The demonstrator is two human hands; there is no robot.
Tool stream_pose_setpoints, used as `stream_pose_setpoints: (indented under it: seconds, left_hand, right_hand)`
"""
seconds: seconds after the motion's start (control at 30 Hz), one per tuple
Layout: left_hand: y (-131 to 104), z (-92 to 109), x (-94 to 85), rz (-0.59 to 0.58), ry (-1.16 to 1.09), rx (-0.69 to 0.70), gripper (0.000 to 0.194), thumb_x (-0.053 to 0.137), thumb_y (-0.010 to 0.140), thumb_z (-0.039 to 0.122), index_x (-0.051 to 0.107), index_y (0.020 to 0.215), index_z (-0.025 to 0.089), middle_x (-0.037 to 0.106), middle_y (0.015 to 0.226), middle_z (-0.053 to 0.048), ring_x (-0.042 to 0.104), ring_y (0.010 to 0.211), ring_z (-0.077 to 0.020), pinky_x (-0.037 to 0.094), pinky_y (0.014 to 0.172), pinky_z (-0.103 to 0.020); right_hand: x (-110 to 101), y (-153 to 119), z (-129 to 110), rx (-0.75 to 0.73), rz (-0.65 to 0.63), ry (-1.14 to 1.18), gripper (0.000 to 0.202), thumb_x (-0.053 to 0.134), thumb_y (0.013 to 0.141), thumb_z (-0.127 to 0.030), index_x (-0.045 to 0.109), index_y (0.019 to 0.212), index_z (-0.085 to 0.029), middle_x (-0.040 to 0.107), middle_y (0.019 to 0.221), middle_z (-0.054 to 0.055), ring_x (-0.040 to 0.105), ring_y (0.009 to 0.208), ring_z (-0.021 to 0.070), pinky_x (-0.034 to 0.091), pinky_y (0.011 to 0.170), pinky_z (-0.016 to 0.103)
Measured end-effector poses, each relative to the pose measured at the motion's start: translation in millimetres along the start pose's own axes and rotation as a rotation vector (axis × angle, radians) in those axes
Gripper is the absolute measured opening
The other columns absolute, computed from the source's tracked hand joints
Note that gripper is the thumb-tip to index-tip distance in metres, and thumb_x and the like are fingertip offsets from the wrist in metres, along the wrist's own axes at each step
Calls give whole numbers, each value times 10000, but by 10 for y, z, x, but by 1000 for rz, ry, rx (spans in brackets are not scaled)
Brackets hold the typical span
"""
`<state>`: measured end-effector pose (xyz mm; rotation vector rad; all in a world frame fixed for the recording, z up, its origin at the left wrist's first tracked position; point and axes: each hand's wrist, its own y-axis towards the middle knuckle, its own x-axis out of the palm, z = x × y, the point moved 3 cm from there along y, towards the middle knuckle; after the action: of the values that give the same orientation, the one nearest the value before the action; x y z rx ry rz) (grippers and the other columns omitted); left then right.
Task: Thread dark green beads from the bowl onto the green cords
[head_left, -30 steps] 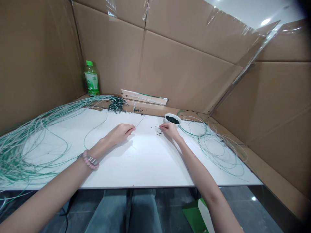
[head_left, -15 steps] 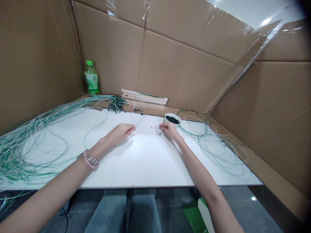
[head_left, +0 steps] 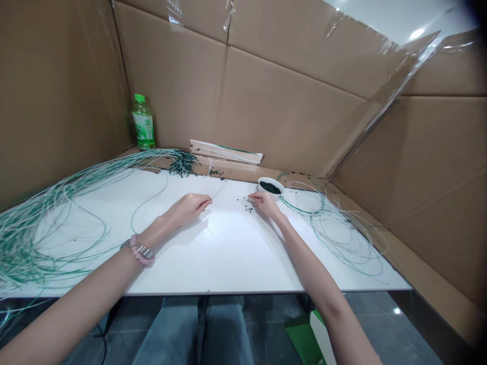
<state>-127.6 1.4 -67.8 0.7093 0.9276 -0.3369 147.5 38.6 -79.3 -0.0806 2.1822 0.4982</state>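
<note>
My left hand (head_left: 193, 205) is closed in a pinch on a thin wire (head_left: 218, 191), whose free end sticks out up and to the right. A bracelet of pink beads and metal (head_left: 142, 251) circles that wrist. Further right, the fingertips of my right hand (head_left: 264, 203) are pressed together just above the white table, among small dark beads (head_left: 249, 208). Whatever they hold is too small to make out. Right behind this hand stands a white bowl (head_left: 282, 188) filled with dark green or black beads (head_left: 270, 187).
A large bundle of green and white strands (head_left: 41, 238) spreads over the left side, with dark clustered ends (head_left: 183, 163) at the back. Looser coils (head_left: 335, 228) lie on the right. A green bottle (head_left: 143, 124) stands back left. Cardboard walls (head_left: 289, 96) enclose the table (head_left: 220, 258).
My right fingertips have shifted very slightly to the left over the beads. My left hand and the wire have stayed in place.
</note>
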Motion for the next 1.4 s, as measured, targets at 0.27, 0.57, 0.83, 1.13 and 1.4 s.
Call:
stream_pose_setpoints:
  seconds: [0.27, 0.57, 0.83, 1.13, 1.4]
  left_hand:
    - [-2, 2, -1, -14, -2, -8, 312, 343, 903, 289, 612, 807, 165, 646, 707, -26, 569, 622, -139, 388, 611, -232]
    - [4, 17, -8, -9, -6, 1, 333, 332, 912, 309, 615, 807, 169, 659, 746, -41, 581, 654, -149, 392, 627, -240]
    - [-9, -29, 18, -1, 3, -2, 324, 330, 916, 292, 610, 802, 173, 663, 767, -50, 581, 669, -154, 388, 631, -246]
    - [-3, 14, 8, -8, -19, 13, 323, 327, 921, 298, 597, 794, 175, 650, 755, -42, 575, 667, -151, 382, 636, -245]
    - [-9, 25, -23, 7, -27, 28, 315, 336, 915, 288, 606, 797, 174, 648, 743, -42, 564, 645, -149, 382, 620, -245]
  right_hand:
    - [26, -18, 9, -35, -25, -53, 240, 513, 815, -108, 724, 899, -182, 727, 940, 55, 668, 876, 186, 504, 803, 287]
    - [-443, 334, 120, 145, 80, -272, 236, 464, 896, -221, 658, 1022, -178, 675, 1062, 73, 616, 989, 179, 474, 890, 322]
    - [-547, 692, 464, 487, -218, -493, 261, 535, 880, -309, 566, 1099, -172, 573, 1130, 81, 585, 965, 176, 504, 810, 346]
    - [-428, 611, 551, 429, -249, -505, 260, 532, 880, -313, 565, 1107, -190, 567, 1150, 66, 580, 977, 183, 504, 808, 350]
    - [-533, 579, 577, 372, -96, -453, 281, 550, 870, -314, 559, 1108, -165, 577, 1116, 68, 589, 961, 186, 508, 796, 355]
